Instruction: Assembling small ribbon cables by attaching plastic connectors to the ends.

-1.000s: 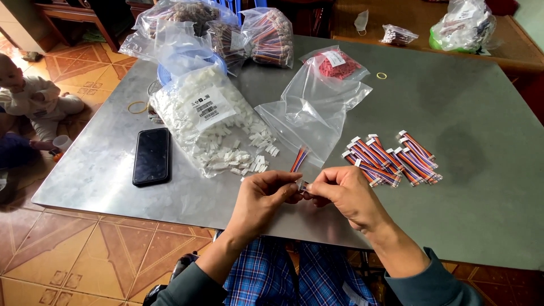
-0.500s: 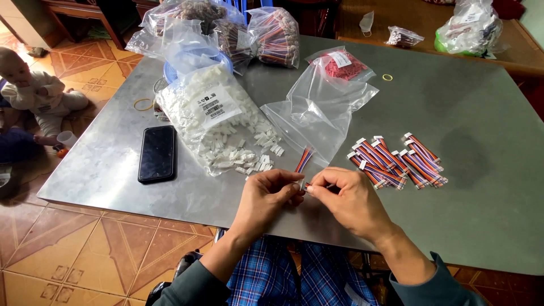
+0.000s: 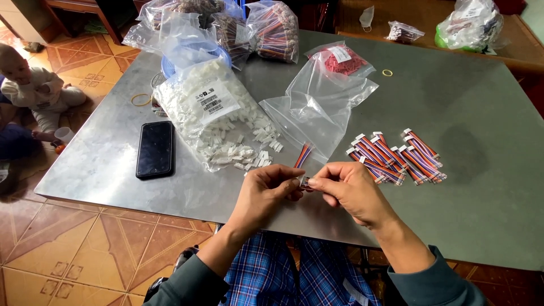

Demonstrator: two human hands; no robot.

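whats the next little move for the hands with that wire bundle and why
Probably a short push of the wire bundle into the small white piece at its lower end. Left hand and right hand meet fingertip to fingertip just there, with the wires sticking up between them. Whether it is already seated cannot be told. The finished wire sets on the right have white ends, and loose white connectors spill from the bag.

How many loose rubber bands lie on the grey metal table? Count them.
2: a tan rubber band left of the clear bag of white plastic connectors, a small yellow rubber band near the far edge. Bags may hide others.
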